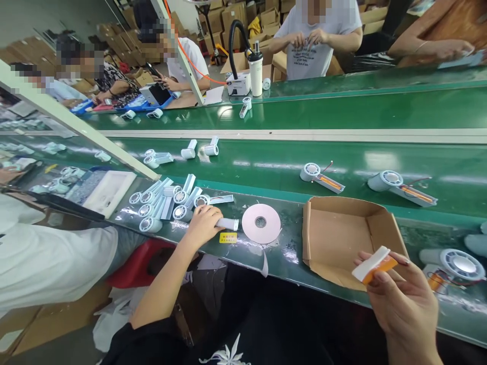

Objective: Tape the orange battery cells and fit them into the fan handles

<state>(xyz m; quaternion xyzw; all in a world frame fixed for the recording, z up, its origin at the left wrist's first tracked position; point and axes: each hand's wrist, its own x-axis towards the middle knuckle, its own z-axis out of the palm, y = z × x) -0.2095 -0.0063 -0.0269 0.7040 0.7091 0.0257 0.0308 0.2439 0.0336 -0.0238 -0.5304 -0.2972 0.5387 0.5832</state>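
Two green conveyor belts point(342, 114) cross a room stacked with cardboard boxes point(232, 15).

Green conveyor belt point(380, 109) runs across, open cardboard box point(342, 238) up front, tape roll point(261, 223) beside it, white bottle point(256, 71) further back.

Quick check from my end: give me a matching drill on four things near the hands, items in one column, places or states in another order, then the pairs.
Items:
1. white handle piece
2. white-and-orange part
3. tape roll
4. cardboard tray

Places or states:
A. lies flat between the two hands
B. pinched in the right hand
C. open, nothing visible inside, on the near ledge
D. under the left hand, its end sticking out

Pairs: 1-D, 2-B, 3-A, 4-C
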